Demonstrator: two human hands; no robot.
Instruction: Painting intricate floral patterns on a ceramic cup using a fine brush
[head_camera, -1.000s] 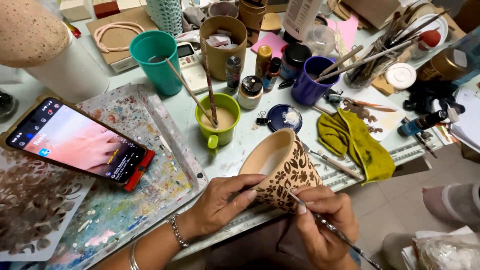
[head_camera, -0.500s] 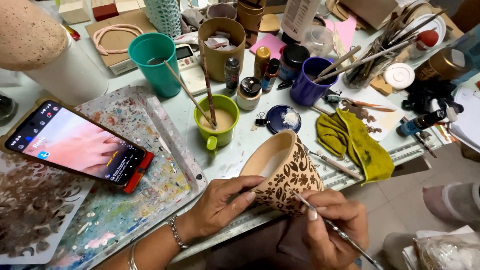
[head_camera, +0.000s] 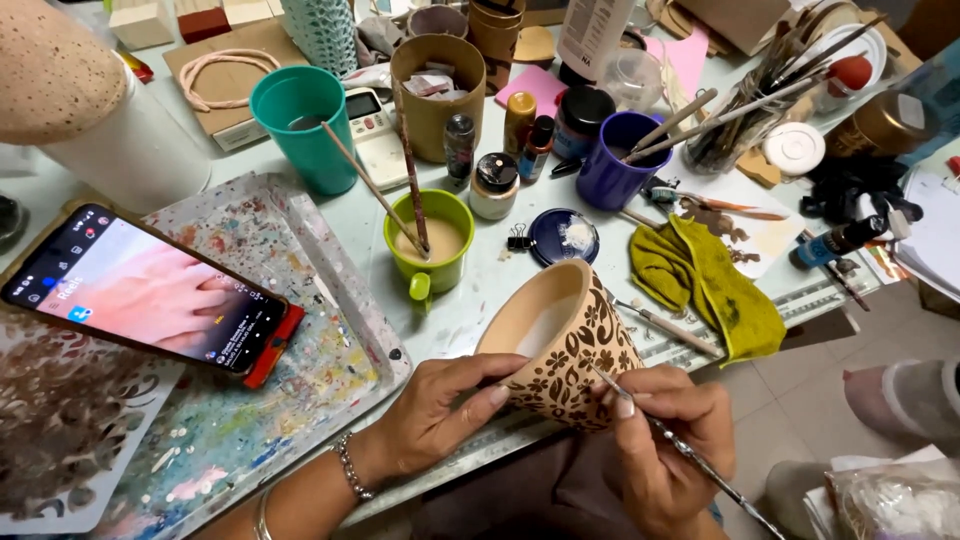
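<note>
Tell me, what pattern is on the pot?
Dark brown flowers and leaves on the tan pot, seen in the head view.

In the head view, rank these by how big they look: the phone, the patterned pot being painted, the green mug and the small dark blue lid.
1. Phone, largest.
2. Patterned pot; it is nearer the camera, so its true size is unsure.
3. Green mug.
4. Dark blue lid, smallest.

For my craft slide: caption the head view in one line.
Left hand steadies a tilted clay pot while the right hand paints dark flowers on it with a thin brush at a cluttered table.
</note>
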